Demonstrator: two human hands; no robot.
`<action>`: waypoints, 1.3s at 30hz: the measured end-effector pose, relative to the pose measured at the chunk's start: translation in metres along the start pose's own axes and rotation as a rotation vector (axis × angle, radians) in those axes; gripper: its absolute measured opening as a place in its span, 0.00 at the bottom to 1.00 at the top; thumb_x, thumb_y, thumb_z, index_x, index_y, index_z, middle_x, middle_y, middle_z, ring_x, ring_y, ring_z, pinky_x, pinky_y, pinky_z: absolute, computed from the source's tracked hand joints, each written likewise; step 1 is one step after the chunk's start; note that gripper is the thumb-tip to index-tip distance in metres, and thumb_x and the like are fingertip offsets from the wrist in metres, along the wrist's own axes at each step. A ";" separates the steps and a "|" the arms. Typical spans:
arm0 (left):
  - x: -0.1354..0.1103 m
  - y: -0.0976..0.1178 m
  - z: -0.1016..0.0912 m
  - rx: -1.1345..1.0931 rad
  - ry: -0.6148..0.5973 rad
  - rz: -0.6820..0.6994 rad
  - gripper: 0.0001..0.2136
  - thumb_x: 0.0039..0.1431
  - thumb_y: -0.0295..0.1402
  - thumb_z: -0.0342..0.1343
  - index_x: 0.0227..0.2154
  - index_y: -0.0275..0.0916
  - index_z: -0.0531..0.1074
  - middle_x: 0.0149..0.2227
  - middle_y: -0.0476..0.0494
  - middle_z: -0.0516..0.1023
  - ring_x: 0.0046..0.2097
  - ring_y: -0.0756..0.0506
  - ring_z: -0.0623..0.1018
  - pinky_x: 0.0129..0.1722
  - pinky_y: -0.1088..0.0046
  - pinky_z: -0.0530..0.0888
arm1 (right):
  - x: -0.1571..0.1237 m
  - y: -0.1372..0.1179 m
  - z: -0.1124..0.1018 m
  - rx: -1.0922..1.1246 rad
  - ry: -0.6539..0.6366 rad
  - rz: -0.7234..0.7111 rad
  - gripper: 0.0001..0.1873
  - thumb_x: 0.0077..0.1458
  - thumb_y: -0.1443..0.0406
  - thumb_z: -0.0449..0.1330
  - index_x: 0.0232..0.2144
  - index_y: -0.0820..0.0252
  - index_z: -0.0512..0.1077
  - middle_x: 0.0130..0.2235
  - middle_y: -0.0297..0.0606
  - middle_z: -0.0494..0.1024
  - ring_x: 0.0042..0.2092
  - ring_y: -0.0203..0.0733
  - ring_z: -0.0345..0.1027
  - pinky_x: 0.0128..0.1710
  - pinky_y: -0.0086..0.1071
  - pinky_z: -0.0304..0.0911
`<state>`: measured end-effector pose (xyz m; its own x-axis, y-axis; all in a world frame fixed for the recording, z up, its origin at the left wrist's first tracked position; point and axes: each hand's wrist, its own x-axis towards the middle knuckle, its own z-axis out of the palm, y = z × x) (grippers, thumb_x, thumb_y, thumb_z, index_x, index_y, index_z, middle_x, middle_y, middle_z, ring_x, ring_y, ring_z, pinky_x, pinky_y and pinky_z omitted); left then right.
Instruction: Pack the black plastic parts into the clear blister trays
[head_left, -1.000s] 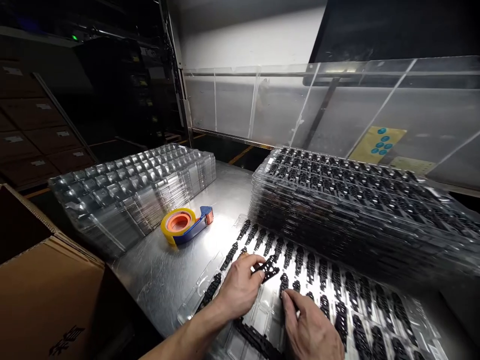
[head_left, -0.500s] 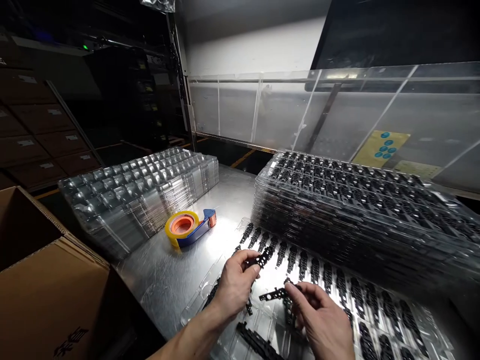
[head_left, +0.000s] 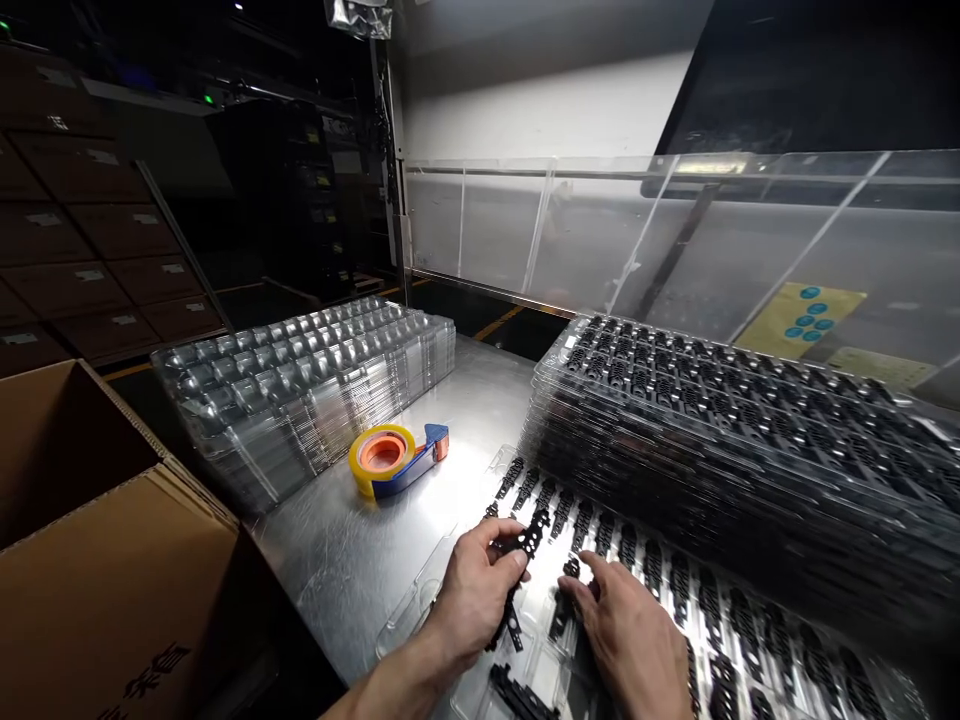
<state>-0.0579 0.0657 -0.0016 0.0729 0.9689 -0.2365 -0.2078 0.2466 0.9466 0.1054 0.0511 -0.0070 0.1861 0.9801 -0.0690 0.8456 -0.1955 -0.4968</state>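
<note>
My left hand (head_left: pixel 476 585) is closed on a small black perforated part (head_left: pixel 534 532), pinched between thumb and fingers above the tray. My right hand (head_left: pixel 634 630) has thumb and index finger about the upper end of another black perforated part (head_left: pixel 561 612), which lies lengthwise at a tray pocket. Beneath both hands is a clear plastic tray (head_left: pixel 405 615), with rows of similar black parts (head_left: pixel 681 585) in its pockets. A loose cluster of black parts (head_left: pixel 521 692) lies at the tray's near side, partly cut off by the frame.
A tall stack of filled clear trays (head_left: pixel 675 440) stands behind the tray. At the left are a stack of clear trays (head_left: pixel 315 390), a yellow tape roll in a blue dispenser (head_left: pixel 397 462) and an open cardboard box (head_left: pixel 112 590). A transparent panel (head_left: pixel 480 225) borders the metal table.
My right hand has turned its black part from crosswise to lengthwise and lowered it to the tray. My left hand still holds its part. The view has shifted slightly left.
</note>
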 end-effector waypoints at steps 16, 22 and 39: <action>-0.012 0.014 -0.009 -0.028 -0.151 -0.047 0.14 0.46 0.30 0.61 0.38 0.33 0.79 0.37 0.42 0.73 0.27 0.52 0.73 0.22 0.80 0.65 | 0.000 -0.012 -0.006 0.775 0.061 0.222 0.29 0.44 0.44 0.59 0.38 0.62 0.75 0.20 0.30 0.69 0.20 0.35 0.59 0.19 0.29 0.56; -0.013 0.017 -0.029 -0.095 -0.078 -0.068 0.14 0.44 0.29 0.63 0.37 0.31 0.79 0.34 0.42 0.73 0.27 0.51 0.73 0.22 0.80 0.66 | 0.011 -0.003 -0.026 0.691 -0.005 0.258 0.27 0.46 0.47 0.58 0.43 0.57 0.73 0.16 0.24 0.59 0.19 0.33 0.52 0.18 0.28 0.51; -0.012 0.014 -0.050 -0.132 -0.043 -0.064 0.18 0.45 0.35 0.65 0.39 0.33 0.78 0.39 0.41 0.73 0.30 0.51 0.73 0.24 0.79 0.67 | 0.013 -0.026 0.008 -0.347 -0.078 -0.074 0.26 0.60 0.49 0.43 0.50 0.57 0.67 0.41 0.46 0.77 0.39 0.54 0.72 0.33 0.40 0.61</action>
<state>-0.1102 0.0583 0.0032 0.1307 0.9502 -0.2830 -0.3282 0.3108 0.8920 0.0819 0.0691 -0.0016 0.0902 0.9891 -0.1164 0.9774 -0.1104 -0.1804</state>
